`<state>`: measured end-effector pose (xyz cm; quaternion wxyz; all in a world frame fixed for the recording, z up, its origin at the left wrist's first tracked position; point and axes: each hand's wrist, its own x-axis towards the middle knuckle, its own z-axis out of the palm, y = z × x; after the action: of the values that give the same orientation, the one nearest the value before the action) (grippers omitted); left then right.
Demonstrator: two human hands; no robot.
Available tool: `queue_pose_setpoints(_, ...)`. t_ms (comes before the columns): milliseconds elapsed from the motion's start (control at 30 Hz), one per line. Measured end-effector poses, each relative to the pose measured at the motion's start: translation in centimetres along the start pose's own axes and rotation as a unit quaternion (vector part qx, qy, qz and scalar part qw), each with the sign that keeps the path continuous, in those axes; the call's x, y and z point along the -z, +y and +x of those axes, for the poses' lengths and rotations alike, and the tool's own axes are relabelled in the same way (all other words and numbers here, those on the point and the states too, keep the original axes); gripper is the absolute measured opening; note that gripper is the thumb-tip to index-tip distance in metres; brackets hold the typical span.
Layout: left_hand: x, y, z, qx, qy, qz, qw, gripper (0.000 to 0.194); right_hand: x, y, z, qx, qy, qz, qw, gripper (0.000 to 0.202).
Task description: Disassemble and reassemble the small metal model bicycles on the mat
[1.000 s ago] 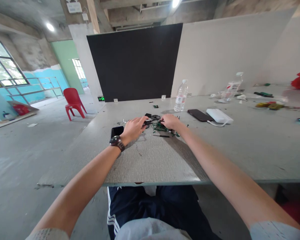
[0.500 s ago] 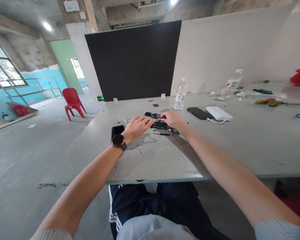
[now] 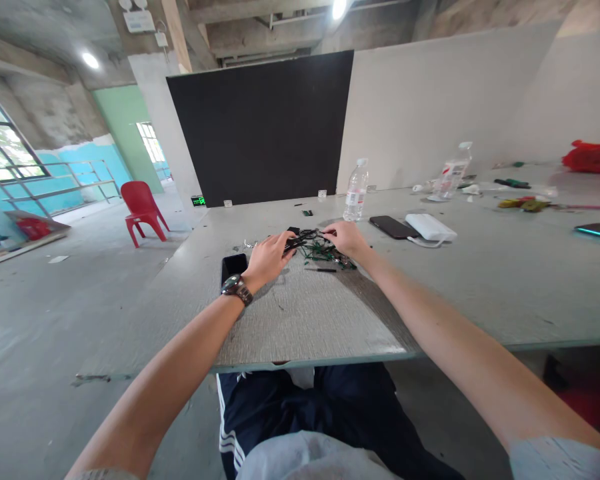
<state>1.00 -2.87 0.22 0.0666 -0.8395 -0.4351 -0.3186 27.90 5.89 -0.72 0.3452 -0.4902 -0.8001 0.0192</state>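
Observation:
My left hand [image 3: 271,259], with a dark watch on its wrist, curls its fingers round a slender black piece [image 3: 295,244] above the table. My right hand [image 3: 349,239] is closed in a pinch at the right of a coiled black cable [image 3: 309,234]; what sits between its fingertips is too small to make out. Below and between both hands lies a heap of small green and dark parts [image 3: 324,251]. In front of the heap rests a thin black stick-like tool [image 3: 321,270]. A black phone [image 3: 233,265] lies beside my left wrist, partly covered by it.
A clear water bottle [image 3: 356,192] stands behind my right hand. To its right lie a dark phone [image 3: 391,227] and a white power bank [image 3: 430,228] with a cable. Another bottle [image 3: 453,175], tools and a red bag [image 3: 593,157] are farther right. A black panel [image 3: 265,130] rises at the back.
My left hand has turned and drawn slightly left, and a slender black piece now shows in its fingers. The green parts are more exposed. My right hand stays nearly in place.

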Motion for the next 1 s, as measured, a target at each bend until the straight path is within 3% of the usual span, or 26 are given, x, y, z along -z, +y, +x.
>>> queue_pose_setpoints(133, -0.6, -0.1, 0.0, 0.1, 0.02, -0.092, 0.991, 0.036, 0.3, -0.8, -0.4, -0.019, 0.033, 0.02, 0.999, 0.017)
queue_pose_setpoints(333, -1.5, -0.6, 0.3, 0.166, 0.065, -0.157, 0.971, 0.036, 0.6, -1.3, -0.5, -0.059, 0.028, 0.034, 0.997, 0.014)
queue_pose_setpoints(767, -1.4, -0.4, 0.3, 0.172, 0.079, -0.178, 0.966, 0.035, 0.0, -0.4, -0.1, -0.058, -0.004, 0.018, 0.998, 0.002)
queue_pose_setpoints(1000, -1.8, -0.8, 0.3, 0.169, 0.073, -0.187, 0.965, 0.037, 0.0, -0.3, -0.2, -0.064, 0.014, 0.069, 0.995, 0.035)
